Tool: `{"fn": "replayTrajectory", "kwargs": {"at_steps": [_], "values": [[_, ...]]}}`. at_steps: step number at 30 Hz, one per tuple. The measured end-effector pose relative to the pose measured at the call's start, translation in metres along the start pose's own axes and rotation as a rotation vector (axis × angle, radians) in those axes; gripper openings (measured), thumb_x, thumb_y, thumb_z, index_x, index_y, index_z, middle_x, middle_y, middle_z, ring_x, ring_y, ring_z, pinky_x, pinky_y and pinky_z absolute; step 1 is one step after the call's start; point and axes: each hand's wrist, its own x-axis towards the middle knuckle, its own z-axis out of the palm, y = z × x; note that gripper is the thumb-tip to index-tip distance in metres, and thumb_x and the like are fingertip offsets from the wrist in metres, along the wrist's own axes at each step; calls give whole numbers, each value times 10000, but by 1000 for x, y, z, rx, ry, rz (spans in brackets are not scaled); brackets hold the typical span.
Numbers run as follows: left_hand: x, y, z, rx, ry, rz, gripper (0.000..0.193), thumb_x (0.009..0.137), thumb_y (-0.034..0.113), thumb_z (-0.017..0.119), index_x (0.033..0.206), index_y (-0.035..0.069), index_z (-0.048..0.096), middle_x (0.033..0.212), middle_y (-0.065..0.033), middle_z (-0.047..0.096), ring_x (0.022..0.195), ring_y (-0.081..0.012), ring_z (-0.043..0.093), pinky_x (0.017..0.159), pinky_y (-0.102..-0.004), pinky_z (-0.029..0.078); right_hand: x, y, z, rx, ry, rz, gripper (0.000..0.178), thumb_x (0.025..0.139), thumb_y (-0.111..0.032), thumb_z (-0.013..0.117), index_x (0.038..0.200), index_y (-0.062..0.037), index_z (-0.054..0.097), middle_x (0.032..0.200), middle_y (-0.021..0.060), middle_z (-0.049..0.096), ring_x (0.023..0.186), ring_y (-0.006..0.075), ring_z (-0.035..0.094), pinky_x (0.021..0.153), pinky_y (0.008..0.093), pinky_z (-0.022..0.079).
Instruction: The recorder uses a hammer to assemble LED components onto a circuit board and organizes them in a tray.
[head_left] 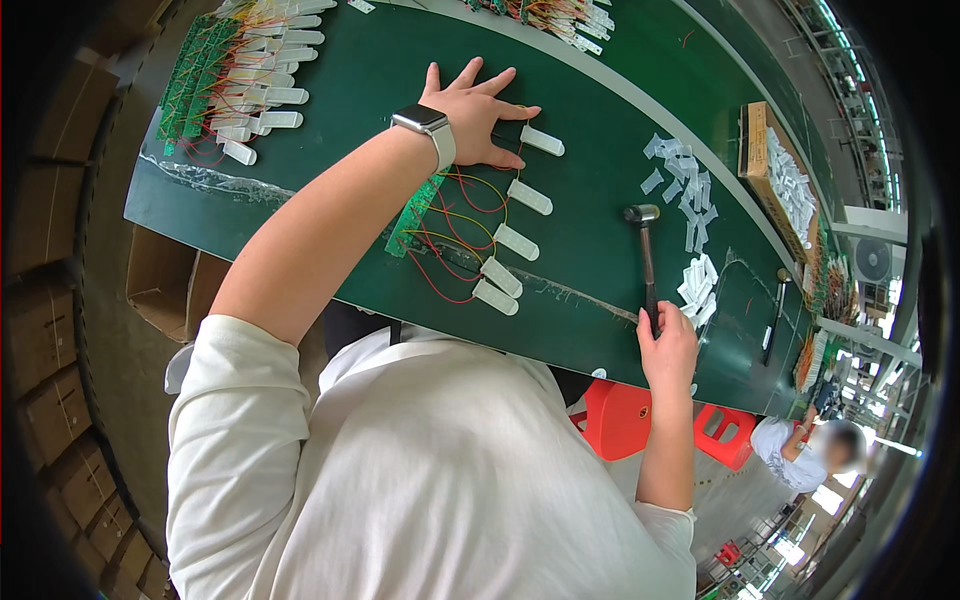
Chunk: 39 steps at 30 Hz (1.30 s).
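My left hand [470,115] lies spread on the green table, a watch on its wrist. Its fingertips reach to the wires beside a white rounded plastic piece [543,140]. Below the hand is a green circuit board [415,215], partly hidden by my hand and wrist. Red and yellow wires run from it to a row of several white pieces [517,241]. On the right, my right hand [668,345] is closed around the lower handle of a hammer [647,255], whose head points away from me.
Wired boards with white pieces [270,95] are piled at the far left. Small translucent pieces [685,185] and a heap of white pieces [698,290] lie past the hammer. A cardboard box [757,150] of white parts stands farther right, near another hammer [775,315]. Red stools [615,418] stand below the edge.
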Motion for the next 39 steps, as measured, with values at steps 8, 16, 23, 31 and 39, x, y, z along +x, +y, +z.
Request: {"fn": "replayTrajectory", "kwargs": {"at_steps": [8, 16, 23, 31, 39], "values": [[-1, -2, 1, -5, 22, -1, 820, 748, 715, 781, 1496, 525, 502, 1734, -11, 236, 1607, -358, 140, 1223, -739, 97, 6, -36, -16, 723, -299, 303, 249, 1094, -219, 548, 1172, 1, 635, 833, 38, 643, 711, 119, 638, 643, 299, 521], [-3, -3, -2, -18, 8, 0, 805, 751, 710, 778, 1488, 509, 523, 1735, -8, 236, 1608, -350, 139, 1228, -729, 96, 28, -77, -2, 1040, -370, 473, 345, 1134, -229, 456, 1293, 23, 631, 775, 32, 628, 574, 98, 596, 538, 254, 485], [-2, -3, -1, -35, -4, -2, 818, 739, 727, 778, 1486, 505, 528, 1734, -6, 240, 1609, -350, 133, 1233, -720, 94, 63, -117, 0, 714, -69, -2, 301, 1106, -173, 512, 1267, 27, 669, 683, 20, 578, 569, 98, 548, 532, 277, 444], [1, -1, -2, -25, -24, -10, 817, 719, 743, 780, 1468, 530, 534, 1732, -3, 247, 1610, -346, 138, 1227, -732, 76, 65, -116, 21, 435, -33, -15, 265, 1072, -187, 565, 1195, 9, 694, 711, 123, 645, 617, 252, 656, 580, 376, 490], [1, -4, 3, -44, 24, 6, 828, 713, 730, 797, 1471, 526, 533, 1730, 5, 252, 1607, -350, 147, 1227, -734, 77, 54, -92, 29, 343, 20, -28, 282, 1068, -181, 584, 1223, 31, 689, 685, 105, 622, 580, 173, 615, 566, 318, 471]]}}
